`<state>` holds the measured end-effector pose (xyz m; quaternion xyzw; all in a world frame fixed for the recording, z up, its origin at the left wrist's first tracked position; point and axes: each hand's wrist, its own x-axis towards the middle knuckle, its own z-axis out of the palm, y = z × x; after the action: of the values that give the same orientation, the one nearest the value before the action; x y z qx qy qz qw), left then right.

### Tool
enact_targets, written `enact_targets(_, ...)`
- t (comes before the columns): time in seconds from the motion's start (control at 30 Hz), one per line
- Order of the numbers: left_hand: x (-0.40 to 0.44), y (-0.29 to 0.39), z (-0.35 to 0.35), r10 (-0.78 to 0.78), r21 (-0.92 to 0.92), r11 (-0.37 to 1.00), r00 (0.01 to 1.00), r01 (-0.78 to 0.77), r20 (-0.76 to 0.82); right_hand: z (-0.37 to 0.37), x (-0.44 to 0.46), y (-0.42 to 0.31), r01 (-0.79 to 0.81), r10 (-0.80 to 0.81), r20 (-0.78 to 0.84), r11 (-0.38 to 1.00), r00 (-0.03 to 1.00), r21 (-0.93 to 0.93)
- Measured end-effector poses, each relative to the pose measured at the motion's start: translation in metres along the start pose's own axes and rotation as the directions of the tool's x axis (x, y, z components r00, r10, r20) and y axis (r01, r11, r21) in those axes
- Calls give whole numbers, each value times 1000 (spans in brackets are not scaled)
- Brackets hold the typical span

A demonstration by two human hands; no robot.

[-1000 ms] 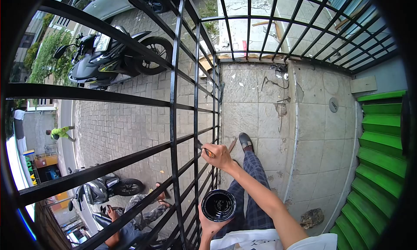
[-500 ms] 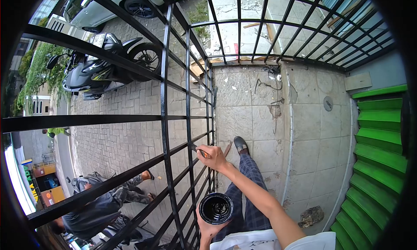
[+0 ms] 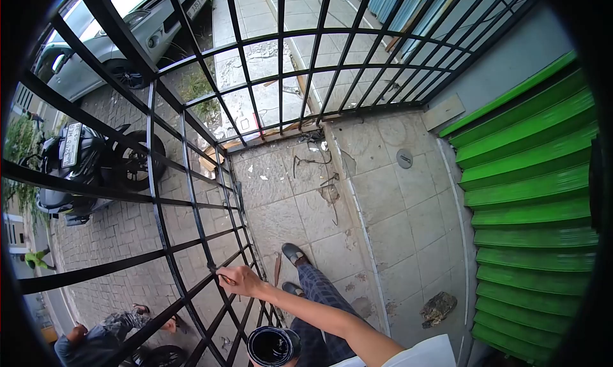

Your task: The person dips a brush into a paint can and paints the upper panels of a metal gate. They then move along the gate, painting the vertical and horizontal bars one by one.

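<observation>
My right hand (image 3: pixel 239 281) is closed around a paintbrush (image 3: pixel 227 279), of which only a little of the orange and black handle shows. The brush's tip meets a black bar of the metal fence (image 3: pixel 203 236), near where bars cross. Below it, at the bottom edge of the view, stands an open can (image 3: pixel 273 346) with dark, glossy black paint inside and on its rim. My left hand (image 3: pixel 252 360) grips this can from the side and below; most of the hand is hidden by the can and the frame edge.
A green corrugated shutter (image 3: pixel 523 239) rises on the right. On the tiled floor lie a stone lump (image 3: pixel 438 309), a brown strip (image 3: pixel 278 269) and bits of wire (image 3: pixel 332 193). Beyond the fence are a motorcycle (image 3: pixel 96 163), a car (image 3: pixel 121 41) and a person (image 3: pixel 96 341).
My view has turned toward the shutter, so fence, hands and can appear further left and lower. The brush still touches the fence; the can stays in my left hand.
</observation>
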<state>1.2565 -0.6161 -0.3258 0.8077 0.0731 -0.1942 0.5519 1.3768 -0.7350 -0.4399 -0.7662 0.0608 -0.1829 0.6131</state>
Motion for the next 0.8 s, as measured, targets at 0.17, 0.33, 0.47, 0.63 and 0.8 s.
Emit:
enact_targets(0.17,19,7,1,19,22,1000,1000,-19,18,5,-5,12,-136,146,214,989,966,-62)
enact_targets(0.33,22,9,6,42,30,999,998,-43,45,7,-5,12,-39,47,189,998,981,-46)
enact_targets(0.47,26,11,4,52,41,998,997,-54,49,12,0,8,-8,11,90,1000,996,-30)
enact_targets(0.63,39,14,10,63,40,997,997,-65,41,11,-1,8,-25,45,198,995,979,-101)
enact_targets(0.8,47,14,14,64,39,997,997,-65,49,19,0,13,-7,19,138,996,990,-84)
